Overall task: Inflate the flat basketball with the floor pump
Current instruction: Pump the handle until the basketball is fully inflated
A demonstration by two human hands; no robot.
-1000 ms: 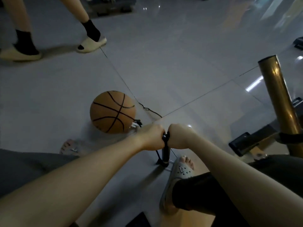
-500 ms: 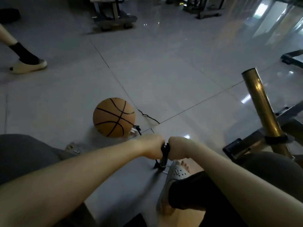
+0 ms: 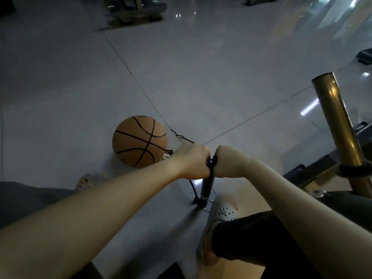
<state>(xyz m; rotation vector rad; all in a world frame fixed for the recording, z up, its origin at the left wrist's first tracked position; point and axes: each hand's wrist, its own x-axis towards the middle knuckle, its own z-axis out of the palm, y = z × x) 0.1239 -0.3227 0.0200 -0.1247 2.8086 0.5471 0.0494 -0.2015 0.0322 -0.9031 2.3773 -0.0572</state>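
- The left hand [image 3: 192, 162] and the right hand [image 3: 225, 162] each wrap tight around the handle of the thin black floor pump [image 3: 207, 186].
- The round orange basketball [image 3: 140, 140] sits on the shiny grey tile floor [image 3: 201, 77], just left of the hands.
- A grey clog shoe [image 3: 219, 216] is beside the pump's foot.

Grips the handle [image 3: 210, 162] of the floor pump [image 3: 207, 186] with left hand [image 3: 192, 163] and right hand [image 3: 227, 162], fists curled side by side atop the upright barrel. Sets a pale perforated clog [image 3: 221, 214] against the pump's base. Shows the orange basketball [image 3: 140, 140] resting on the glossy grey tiled floor [image 3: 201, 77] just beyond the left hand, and a tilted brass-coloured tube [image 3: 338, 125] at right.
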